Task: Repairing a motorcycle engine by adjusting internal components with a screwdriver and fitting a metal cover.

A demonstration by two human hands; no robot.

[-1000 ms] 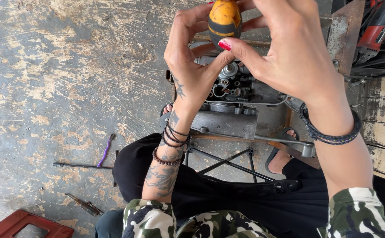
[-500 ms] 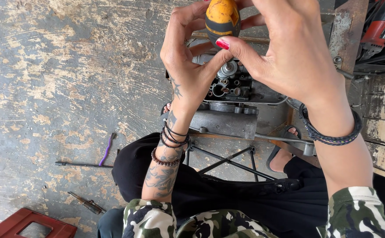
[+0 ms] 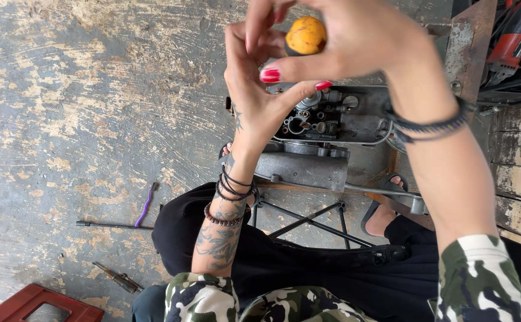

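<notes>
Screwdriver handle now higher between hands.

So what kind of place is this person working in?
Most likely a small repair workshop. An opened metal engine part sits on a stand, loose hand tools lie on the worn, paint-flaked concrete floor, and a red power tool lies nearby.

**Worn concrete floor, tools scattered about**

Below you lies a grey concrete floor, its surface scuffed into pale tan patches under even daylight. At lower left you see a thin metal rod, a purple tool and a red stool corner. Weathered wooden planks fill the right edge, with a red power tool at upper right.
</notes>
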